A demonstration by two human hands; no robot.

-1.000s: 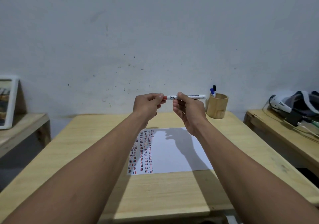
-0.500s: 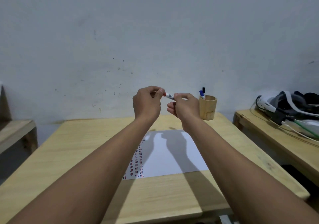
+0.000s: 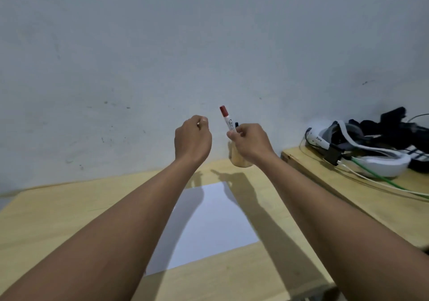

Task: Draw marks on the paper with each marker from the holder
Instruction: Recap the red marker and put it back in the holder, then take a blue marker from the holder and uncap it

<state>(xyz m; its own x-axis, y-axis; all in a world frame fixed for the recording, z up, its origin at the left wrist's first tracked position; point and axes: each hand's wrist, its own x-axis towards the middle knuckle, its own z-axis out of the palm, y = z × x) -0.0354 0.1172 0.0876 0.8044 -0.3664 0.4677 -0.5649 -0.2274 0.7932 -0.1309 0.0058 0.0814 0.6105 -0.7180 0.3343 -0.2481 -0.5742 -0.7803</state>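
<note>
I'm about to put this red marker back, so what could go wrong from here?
The right hand hides most of the wooden holder, so the red marker may miss its mouth or snag on the dark marker already inside. The holder could also tip if bumped.

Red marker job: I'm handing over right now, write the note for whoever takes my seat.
Right hand: shut on the red marker, capped, cap end up, just above the holder.
Left hand: loosely closed, holding nothing visible.
Holder stands at the table's far edge; one dark marker shows in it.
Paper lies flat between the arms; any marks are hidden by the left arm.
Likely next: drop the red marker in, take another, uncap, draw.
</note>
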